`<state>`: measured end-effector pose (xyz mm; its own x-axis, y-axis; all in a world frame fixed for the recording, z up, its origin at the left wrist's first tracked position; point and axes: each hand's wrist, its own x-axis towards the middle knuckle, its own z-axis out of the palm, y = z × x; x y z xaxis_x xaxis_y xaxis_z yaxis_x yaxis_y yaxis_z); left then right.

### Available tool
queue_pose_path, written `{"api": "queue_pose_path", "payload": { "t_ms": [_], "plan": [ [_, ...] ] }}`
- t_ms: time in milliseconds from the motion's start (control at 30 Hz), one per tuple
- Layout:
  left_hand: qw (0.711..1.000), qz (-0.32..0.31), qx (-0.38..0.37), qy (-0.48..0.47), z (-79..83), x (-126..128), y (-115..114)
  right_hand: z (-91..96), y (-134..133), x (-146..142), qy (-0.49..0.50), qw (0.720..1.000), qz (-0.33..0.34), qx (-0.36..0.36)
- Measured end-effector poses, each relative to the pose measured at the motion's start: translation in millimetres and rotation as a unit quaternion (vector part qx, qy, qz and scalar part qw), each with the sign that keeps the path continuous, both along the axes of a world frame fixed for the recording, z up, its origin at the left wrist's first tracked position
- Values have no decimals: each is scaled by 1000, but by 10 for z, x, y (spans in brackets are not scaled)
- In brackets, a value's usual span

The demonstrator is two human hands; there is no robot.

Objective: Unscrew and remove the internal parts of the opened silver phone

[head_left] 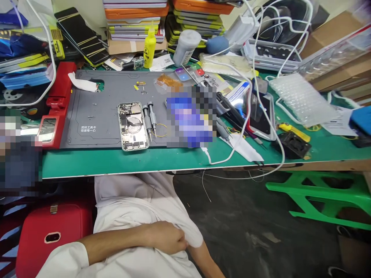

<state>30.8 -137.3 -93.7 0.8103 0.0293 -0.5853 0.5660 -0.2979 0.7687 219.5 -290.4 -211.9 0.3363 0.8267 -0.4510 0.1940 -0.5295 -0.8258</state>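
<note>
My left hand (pixel 168 236) is a closed fist over my lap, against the white clothing (pixel 124 220); whatever its fingers hold, if anything, is hidden. A bare forearm, apparently my right, runs to the lower right edge, and its hand does not show. Both arms are off the bench. On the grey work mat (pixel 87 104) lies an opened phone housing (pixel 133 127) with bare inner parts. Two screwdrivers (pixel 152 117) lie beside it, near a thin yellow ring. To their right is a lit, blurred phone (pixel 189 119) with a white cable (pixel 222 162) plugged in.
A red holder (pixel 59 104) borders the mat's left side. Stacked cases (pixel 136 19), a yellow bottle (pixel 150 46) and a grey jar (pixel 187 46) stand behind. Tools, a black block (pixel 291 144) and bubble wrap (pixel 301 98) lie right. A green stool (pixel 324 197) and red seat (pixel 55 235) stand below.
</note>
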Motion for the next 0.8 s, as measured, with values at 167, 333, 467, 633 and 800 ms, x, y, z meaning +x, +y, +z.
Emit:
{"api": "queue_pose_path", "payload": {
  "t_ms": [167,333,467,633,800],
  "plan": [
    [998,54,-5,-14,44,-29,11,177,-197,225,-89,994,-58,-13],
    [979,197,13,-48,242,-187,234,707,283,406,-176,967,-161,95],
    [913,371,-66,-154,443,-370,422,1190,767,25,-96,959,11,268],
    [818,501,-125,-253,576,-578,474,1404,1123,-699,4,952,-23,307],
    [822,516,52,-235,768,-781,455,1448,1329,-929,28,955,-16,296]
  ]
}}
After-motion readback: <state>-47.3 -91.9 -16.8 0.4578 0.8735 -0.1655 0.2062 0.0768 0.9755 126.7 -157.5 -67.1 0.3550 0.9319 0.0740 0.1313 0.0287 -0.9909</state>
